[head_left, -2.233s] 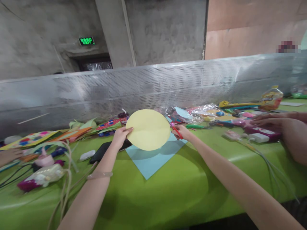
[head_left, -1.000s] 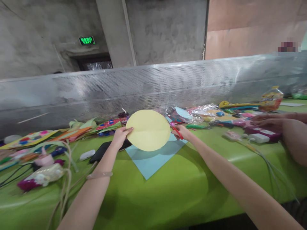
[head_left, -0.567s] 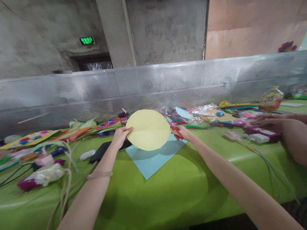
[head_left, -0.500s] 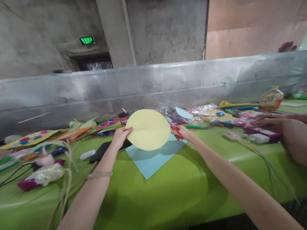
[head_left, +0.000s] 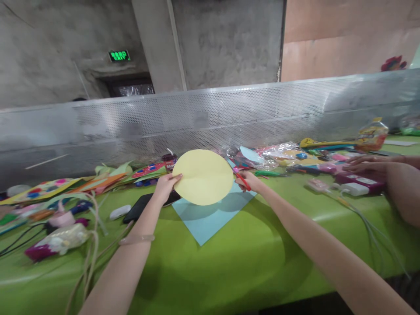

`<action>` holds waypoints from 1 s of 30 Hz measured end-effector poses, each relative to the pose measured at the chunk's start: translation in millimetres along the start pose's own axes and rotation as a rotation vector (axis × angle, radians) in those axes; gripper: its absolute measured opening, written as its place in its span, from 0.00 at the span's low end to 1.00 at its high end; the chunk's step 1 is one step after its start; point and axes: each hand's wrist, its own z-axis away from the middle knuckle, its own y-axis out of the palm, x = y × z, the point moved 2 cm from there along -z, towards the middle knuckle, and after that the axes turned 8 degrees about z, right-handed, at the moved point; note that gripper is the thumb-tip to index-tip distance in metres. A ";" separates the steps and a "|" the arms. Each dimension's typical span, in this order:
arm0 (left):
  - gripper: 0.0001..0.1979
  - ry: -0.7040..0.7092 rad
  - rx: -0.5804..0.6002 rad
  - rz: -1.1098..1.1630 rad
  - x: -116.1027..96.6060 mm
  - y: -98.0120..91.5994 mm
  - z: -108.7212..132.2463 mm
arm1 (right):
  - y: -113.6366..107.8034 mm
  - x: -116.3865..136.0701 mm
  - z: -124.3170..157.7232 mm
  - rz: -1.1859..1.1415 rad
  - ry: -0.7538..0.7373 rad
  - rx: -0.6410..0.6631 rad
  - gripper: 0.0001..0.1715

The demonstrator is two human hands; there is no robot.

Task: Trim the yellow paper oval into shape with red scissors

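A round sheet of pale yellow paper is held up over the table, its left edge pinched between the thumb and fingers of my left hand. My right hand is closed around the red handles of a pair of scissors at the paper's right edge. Most of the blades cannot be made out. Below the yellow paper lies a light blue sheet, one corner pointing toward me; the paper hides its far part. Beside my left wrist is a black phone, partly covered by my arm.
A co-worker's hands rest at the right near a purple box and cables. Craft pieces, a white case and cords lie left. Plastic bags and a juice bottle stand along the perforated metal partition.
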 end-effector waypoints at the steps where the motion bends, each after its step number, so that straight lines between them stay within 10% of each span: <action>1: 0.16 0.001 0.000 -0.002 0.0 0.1 0.0 | 0.1 -0.1 -0.1 0.000 0.000 0.000 0.08; 30: 0.17 0.009 0.012 -0.004 -0.5 1.0 1.2 | 0.7 -4.0 -1.9 -0.010 -0.015 -0.023 0.08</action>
